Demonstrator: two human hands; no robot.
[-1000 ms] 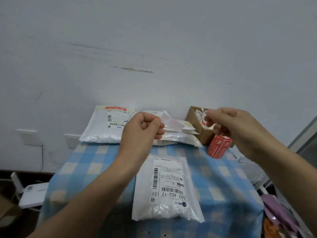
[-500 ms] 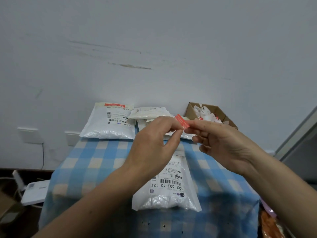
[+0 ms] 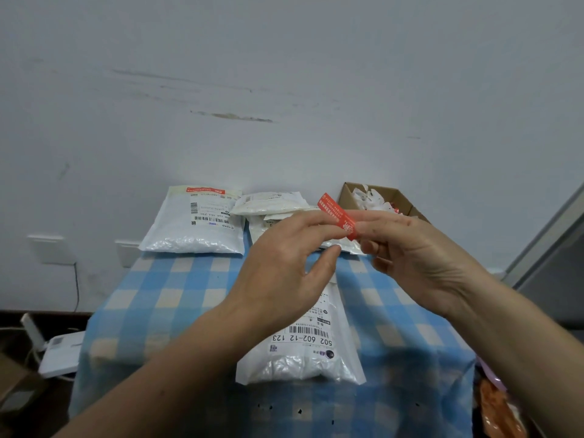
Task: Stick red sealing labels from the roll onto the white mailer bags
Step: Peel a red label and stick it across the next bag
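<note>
Red sealing label (image 3: pixel 335 213) is up in the air between our hands, above the far half of the table and clear of every bag. It tilts, its upper end toward the wall and its lower end toward us.

Our right hand (image 3: pixel 420 257) pinches that lower end between thumb and forefinger, with the other fingers curled beneath. Our left hand (image 3: pixel 281 270) reaches across with fairly straight fingers whose tips touch the label from the left. Its thumb stands apart below and grips nothing.

Under our hands the nearest mailer bag (image 3: pixel 300 358) lies flat on the blue-and-white checked tablecloth (image 3: pixel 158 295). Its shipping label faces up and shows 502 602-12 123, and its far end is hidden behind our left hand.

Along the far edge, against the wall, the far-left mailer bag (image 3: pixel 189 235) carries a red strip (image 3: pixel 205 190) across its top. Just beside it sits a small pile of mailer bags (image 3: pixel 268 203). To the right is an open cardboard box (image 3: pixel 349 197) holding white paper scraps (image 3: pixel 373 200).

Down on the floor at the left sits a white router (image 3: pixel 60 352), with two wall sockets (image 3: pixel 47 251) above it.
</note>
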